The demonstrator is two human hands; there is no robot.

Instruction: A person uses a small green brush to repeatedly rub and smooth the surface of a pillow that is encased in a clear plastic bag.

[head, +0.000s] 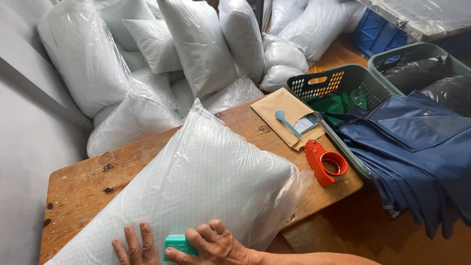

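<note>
**Hands pressing a small green tool onto a bagged pillow**

A large white pillow (196,191) sealed in clear plastic lies across a worn wooden tabletop (78,184), filling most of it. At the pillow's near edge, the right hand (216,245) has its grip closed around a small green plastic tool (177,244), thumb and fingers pinching it against the bag. The left hand (135,245) lies flat just beside it, fingers spread, holding nothing and pressing the plastic down.

This looks like the step of working on the bag's surface with the tool. The next move probably calls for steady pressure and keeping the film taut.

Beyond the pillow's far right corner lie a brown envelope (284,110) with a blue scoop (287,121) on it, then a red tape dispenser (324,162). Further right, a green basket (343,81) holds dark blue fabric (417,147). Behind the pillow, more bagged pillows (196,49) are piled up.
</note>
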